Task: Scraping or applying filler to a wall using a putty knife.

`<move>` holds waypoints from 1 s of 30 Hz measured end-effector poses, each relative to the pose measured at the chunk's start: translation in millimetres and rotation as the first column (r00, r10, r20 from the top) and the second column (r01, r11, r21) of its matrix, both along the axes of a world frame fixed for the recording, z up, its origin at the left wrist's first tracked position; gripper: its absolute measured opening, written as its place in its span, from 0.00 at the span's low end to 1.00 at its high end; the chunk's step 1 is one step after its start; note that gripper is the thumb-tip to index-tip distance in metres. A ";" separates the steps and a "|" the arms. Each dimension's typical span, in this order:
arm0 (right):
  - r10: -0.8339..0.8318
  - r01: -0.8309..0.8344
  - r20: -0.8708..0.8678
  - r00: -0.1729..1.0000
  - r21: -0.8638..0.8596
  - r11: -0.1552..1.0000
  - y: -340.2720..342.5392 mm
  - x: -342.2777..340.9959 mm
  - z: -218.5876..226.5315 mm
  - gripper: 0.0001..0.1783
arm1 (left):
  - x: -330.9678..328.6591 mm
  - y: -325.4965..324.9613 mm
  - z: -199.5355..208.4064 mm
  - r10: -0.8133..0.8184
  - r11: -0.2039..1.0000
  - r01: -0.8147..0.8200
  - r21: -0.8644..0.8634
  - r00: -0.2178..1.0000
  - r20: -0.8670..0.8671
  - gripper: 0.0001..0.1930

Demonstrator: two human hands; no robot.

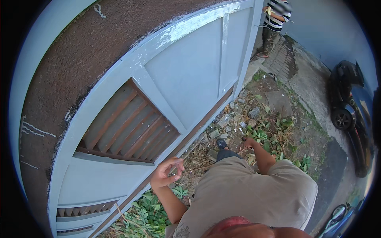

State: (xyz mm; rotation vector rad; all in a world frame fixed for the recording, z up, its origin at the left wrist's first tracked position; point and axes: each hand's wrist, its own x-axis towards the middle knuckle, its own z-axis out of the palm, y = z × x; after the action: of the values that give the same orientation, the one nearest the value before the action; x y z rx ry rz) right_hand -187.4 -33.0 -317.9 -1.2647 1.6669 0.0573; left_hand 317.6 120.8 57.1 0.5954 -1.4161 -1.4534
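Beside the bottom edge of a pale blue wall panel, we stand on a strip of rough ground. Our left hand hangs in the air near the ground's edge by the panel, just below the lower corner of a brown slatted vent. Its grip is loose and released, the fingers curled with a gap between them and the thumb. A thin stick runs from near those fingers towards our shirt; we cannot tell whether the hand touches it.

Our right hand is lower, over the middle of the ground strip, its fingers bent. Right at the fingers shows a small dark thing, too small for us to name, and we cannot tell whether the grip is clenched around it.

Between that hand and the panel we see our dark shoe, beside broken stones scattered along the ground's panel-side edge. Leafy plants and dry stalks lie just beyond the right hand; a thicker green clump grows near the left forearm.

Well apart from us, past the panel's far end, a person in a striped top stands on a paved path. Across the ground, on its right, stands a dark car.
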 end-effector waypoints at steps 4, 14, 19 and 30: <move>-0.522 0.549 0.170 0.836 -0.281 0.787 -75.1 -72.0 69.6 0.21 | 6.7 7.7 -8.2 0.004 0.999 -0.002 0.052 1.000 -0.022 0.29; -0.371 0.328 -0.013 0.928 -0.443 0.834 -117.0 -83.4 242.0 0.26 | 24.1 14.4 18.0 0.441 0.897 -0.442 0.008 0.895 0.071 0.27; 0.073 -0.218 -0.246 0.967 -0.639 0.737 -139.2 -17.9 160.1 0.26 | 18.4 -19.3 119.4 0.850 0.526 -0.688 -0.500 0.414 0.325 0.23; 0.296 0.144 0.397 0.869 -0.775 0.615 -84.3 170.3 477.9 0.17 | 21.4 -114.1 202.0 0.985 0.086 -0.234 -0.968 -0.126 0.118 0.12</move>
State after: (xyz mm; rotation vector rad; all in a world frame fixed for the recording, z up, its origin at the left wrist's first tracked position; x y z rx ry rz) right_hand -17.1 -117.3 160.0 -1.8055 1.1653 -0.9986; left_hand 339.0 6.7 259.2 1.4484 -1.6389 0.7384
